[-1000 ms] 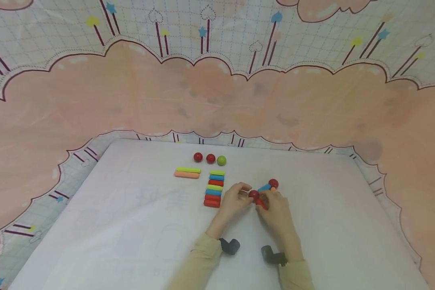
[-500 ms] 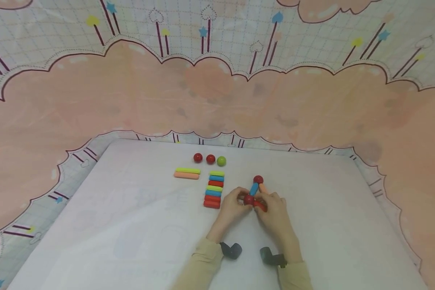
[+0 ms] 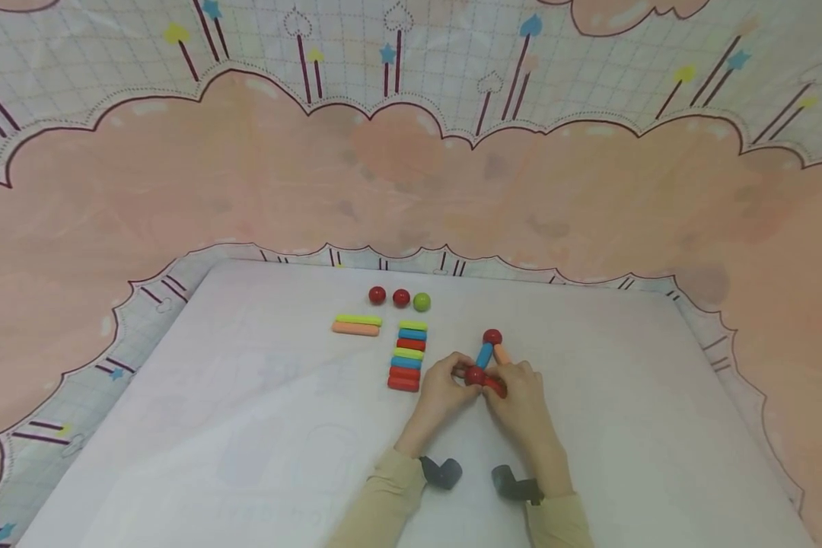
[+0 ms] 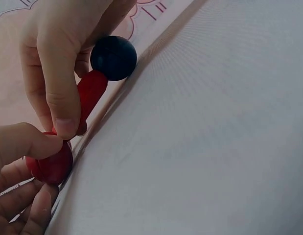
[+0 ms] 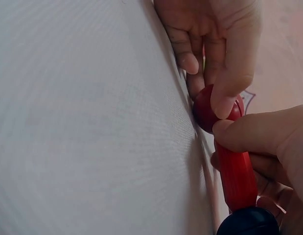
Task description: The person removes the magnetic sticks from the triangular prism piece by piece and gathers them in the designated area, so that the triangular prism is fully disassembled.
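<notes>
In the head view my left hand [image 3: 445, 388] pinches a red ball [image 3: 475, 376] between thumb and fingers. My right hand [image 3: 518, 399] grips a red stick [image 3: 495, 387] that meets this ball. A blue stick [image 3: 484, 355] runs from near the held ball to a far red ball [image 3: 492, 336], and an orange stick [image 3: 502, 355] slants from there toward my right fingers. Both wrist views show a dark blue ball [image 4: 113, 58] on the red stick's other end; in the head view my right hand hides it. Thumbs of both hands lie close together at the joint.
Left of my hands lies a column of several coloured short sticks [image 3: 406, 364]. A yellow-green long stick [image 3: 358, 320] and an orange long stick [image 3: 355, 329] lie farther left. Behind them sit two red balls [image 3: 377, 295] and a green ball [image 3: 422, 302] on the white table [image 3: 246, 426].
The far red ball with its blue and orange sticks has swung left, and the blue stick now stands steeper. The left hand has closed in on the near red ball, which shifted slightly toward me.
</notes>
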A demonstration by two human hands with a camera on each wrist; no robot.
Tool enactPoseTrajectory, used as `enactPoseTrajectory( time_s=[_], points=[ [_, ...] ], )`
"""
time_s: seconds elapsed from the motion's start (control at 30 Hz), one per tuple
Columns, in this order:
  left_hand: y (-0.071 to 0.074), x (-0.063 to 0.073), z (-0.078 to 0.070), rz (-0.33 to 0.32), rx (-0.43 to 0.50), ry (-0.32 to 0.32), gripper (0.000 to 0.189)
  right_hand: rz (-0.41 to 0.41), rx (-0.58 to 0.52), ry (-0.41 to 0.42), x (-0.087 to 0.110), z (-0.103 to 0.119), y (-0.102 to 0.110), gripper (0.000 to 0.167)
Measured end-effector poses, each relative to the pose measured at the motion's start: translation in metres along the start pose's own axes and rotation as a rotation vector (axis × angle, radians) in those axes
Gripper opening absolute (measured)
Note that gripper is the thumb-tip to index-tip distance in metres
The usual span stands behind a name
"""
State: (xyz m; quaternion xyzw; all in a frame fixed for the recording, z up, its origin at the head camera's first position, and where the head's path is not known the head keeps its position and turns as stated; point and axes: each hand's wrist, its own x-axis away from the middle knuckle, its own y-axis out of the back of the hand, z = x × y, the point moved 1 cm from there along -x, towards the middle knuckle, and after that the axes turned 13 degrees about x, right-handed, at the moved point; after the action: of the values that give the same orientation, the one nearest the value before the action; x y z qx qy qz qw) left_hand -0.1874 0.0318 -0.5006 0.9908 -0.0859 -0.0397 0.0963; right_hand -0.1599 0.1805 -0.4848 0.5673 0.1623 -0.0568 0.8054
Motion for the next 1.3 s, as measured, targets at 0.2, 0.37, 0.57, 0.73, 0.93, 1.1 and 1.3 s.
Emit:
enactPoseTrajectory(
  time_s=[0.2, 0.37, 0.57, 0.73, 0.93, 1.1, 1.3],
  points=[
    [0.0, 0.0, -0.001, 0.001, -0.007, 0.005, 0.031, -0.021, 0.025, 0.032, 0.0, -0.002, 0.0, 0.022],
    [0.003, -0.001, 0.0, 0.032, 0.018, 0.019, 0.031, -0.019, 0.021, 0.032, 0.0, -0.002, 0.001, 0.022],
    [0.01, -0.001, 0.002, 0.117, 0.071, 0.046, 0.029, -0.001, 0.017, 0.017, -0.001, -0.003, 0.003, 0.021],
    [0.014, -0.001, 0.001, 0.187, 0.111, 0.061, 0.029, 0.009, -0.005, -0.013, -0.002, -0.005, 0.004, 0.021],
    [0.015, 0.0, -0.001, 0.178, 0.141, 0.069, 0.03, -0.011, 0.013, 0.014, -0.001, -0.006, 0.006, 0.023],
    [0.016, 0.001, -0.004, 0.172, 0.187, 0.082, 0.031, -0.022, 0.049, 0.022, 0.0, -0.008, 0.007, 0.025],
    [0.025, 0.002, -0.012, 0.154, 0.2, 0.068, 0.033, 0.002, 0.037, 0.004, 0.003, -0.01, 0.007, 0.028]
  ],
)
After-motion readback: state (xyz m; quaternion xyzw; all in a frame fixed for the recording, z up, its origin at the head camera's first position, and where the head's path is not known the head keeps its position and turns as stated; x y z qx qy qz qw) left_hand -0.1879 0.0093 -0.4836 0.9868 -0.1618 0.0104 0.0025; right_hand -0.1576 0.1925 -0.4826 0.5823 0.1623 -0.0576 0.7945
